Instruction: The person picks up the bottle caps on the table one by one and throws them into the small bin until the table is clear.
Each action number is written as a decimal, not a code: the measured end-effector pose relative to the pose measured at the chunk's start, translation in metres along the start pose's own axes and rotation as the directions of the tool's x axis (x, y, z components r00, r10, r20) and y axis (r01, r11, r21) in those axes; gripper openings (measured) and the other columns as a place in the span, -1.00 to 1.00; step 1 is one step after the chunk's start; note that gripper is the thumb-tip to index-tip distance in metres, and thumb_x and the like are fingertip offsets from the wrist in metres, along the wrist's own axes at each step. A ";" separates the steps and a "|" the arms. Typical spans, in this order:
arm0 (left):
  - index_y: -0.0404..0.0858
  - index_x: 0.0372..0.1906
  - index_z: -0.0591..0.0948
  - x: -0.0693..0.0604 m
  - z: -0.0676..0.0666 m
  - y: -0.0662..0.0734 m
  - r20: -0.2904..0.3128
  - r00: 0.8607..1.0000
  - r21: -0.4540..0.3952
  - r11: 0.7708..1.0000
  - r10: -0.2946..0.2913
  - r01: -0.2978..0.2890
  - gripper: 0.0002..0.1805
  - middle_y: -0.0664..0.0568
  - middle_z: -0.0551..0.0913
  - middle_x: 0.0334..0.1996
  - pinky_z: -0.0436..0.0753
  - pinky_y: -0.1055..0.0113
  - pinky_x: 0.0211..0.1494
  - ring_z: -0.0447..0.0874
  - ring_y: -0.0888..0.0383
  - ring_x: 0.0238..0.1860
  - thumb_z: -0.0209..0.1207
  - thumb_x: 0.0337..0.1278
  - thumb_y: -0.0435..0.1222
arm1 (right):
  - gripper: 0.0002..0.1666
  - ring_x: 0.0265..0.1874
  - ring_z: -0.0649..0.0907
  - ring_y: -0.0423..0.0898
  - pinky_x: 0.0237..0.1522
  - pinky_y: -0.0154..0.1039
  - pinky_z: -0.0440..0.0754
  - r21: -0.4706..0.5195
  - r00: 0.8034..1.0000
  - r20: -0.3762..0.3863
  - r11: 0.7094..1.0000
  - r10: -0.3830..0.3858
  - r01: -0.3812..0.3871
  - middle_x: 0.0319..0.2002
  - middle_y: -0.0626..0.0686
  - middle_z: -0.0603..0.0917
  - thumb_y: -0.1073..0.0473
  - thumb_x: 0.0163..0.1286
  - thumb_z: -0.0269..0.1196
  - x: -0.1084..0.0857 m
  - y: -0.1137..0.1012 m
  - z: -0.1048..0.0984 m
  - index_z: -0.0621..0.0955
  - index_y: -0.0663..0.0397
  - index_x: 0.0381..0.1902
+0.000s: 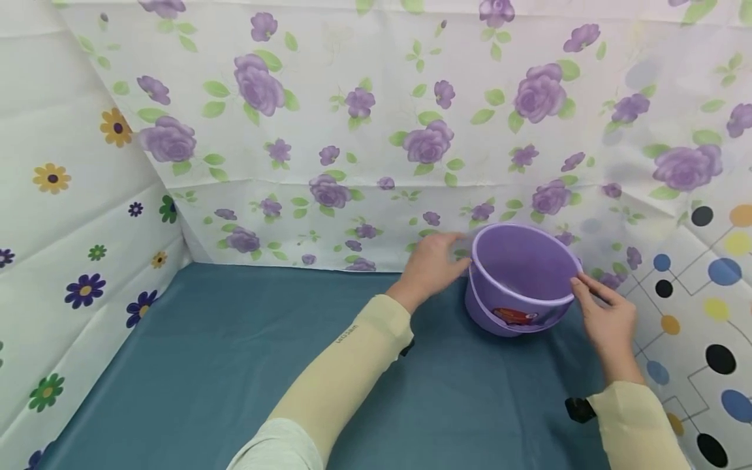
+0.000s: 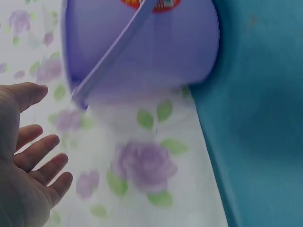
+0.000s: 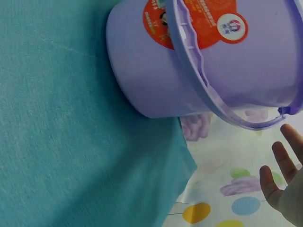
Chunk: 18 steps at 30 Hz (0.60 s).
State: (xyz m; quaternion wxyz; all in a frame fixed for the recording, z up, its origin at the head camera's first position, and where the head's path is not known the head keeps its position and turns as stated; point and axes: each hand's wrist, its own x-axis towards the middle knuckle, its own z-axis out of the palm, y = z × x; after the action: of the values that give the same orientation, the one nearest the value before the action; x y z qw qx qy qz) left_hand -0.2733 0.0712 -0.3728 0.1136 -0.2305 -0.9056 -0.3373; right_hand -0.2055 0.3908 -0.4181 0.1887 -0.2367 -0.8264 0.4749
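A purple plastic bucket (image 1: pixel 502 297) stands upright on the blue-green cloth, with its handle hanging down across the front over a red-orange label (image 3: pixel 203 21). My right hand (image 1: pixel 611 323) pinches the bucket's right rim between thumb and index finger; in the right wrist view the other fingers (image 3: pixel 270 187) are spread below the handle's joint. Close to the left side of the rim is my left hand (image 1: pixel 431 264), its thumb tip almost at the bucket. The left wrist view shows the left fingers (image 2: pixel 40 153) loosely spread with a gap to the bucket.
Blue-green cloth (image 1: pixel 235 365) covers the surface. A white sheet with purple flowers (image 1: pixel 329 130) rises right behind the bucket. Flowered sheeting (image 1: pixel 70 228) stands on the left, and dotted sheeting (image 1: pixel 699 333) on the right, near the right hand.
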 end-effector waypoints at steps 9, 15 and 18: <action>-0.13 0.22 0.46 0.001 -0.053 -0.046 -0.135 0.988 0.060 0.994 -0.078 0.087 -0.37 0.02 0.48 0.20 0.29 0.09 0.39 0.24 0.01 0.36 0.15 0.12 0.11 | -0.44 0.31 0.35 -0.30 0.38 -0.11 0.24 -0.003 0.990 -0.076 0.993 -0.121 0.121 0.24 -0.25 0.47 -0.35 0.14 0.21 -0.005 -0.044 0.004 0.57 -0.44 0.10; -0.14 0.32 0.35 -0.017 -0.081 -0.069 -0.172 0.976 0.119 0.981 -0.132 0.153 -0.26 -0.08 0.33 0.33 0.09 -0.07 0.45 0.04 -0.15 0.44 0.03 0.15 0.22 | -0.48 0.25 0.47 0.00 0.31 0.02 0.31 -0.133 0.886 -0.083 0.887 -0.455 0.443 0.19 -0.09 0.55 -0.23 0.18 0.26 -0.038 -0.093 0.036 0.61 -0.26 0.09; -0.08 0.38 0.28 -0.023 -0.094 -0.077 -0.179 0.971 0.171 0.967 -0.159 0.190 -0.22 -0.09 0.25 0.38 0.03 -0.11 0.45 -0.03 -0.17 0.47 -0.07 0.17 0.28 | -0.50 0.23 0.48 0.06 0.30 0.09 0.27 -0.180 0.816 -0.062 0.811 -0.575 0.557 0.18 -0.05 0.56 -0.19 0.18 0.28 -0.051 -0.117 0.057 0.62 -0.23 0.08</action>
State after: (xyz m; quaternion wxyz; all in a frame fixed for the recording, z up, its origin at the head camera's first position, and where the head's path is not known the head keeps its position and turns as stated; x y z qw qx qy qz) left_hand -0.2868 -0.0503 -0.3544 0.1785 -0.1093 -0.9377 -0.2772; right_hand -0.2198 0.2709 -0.3476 0.3494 -0.0200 -0.8812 0.3178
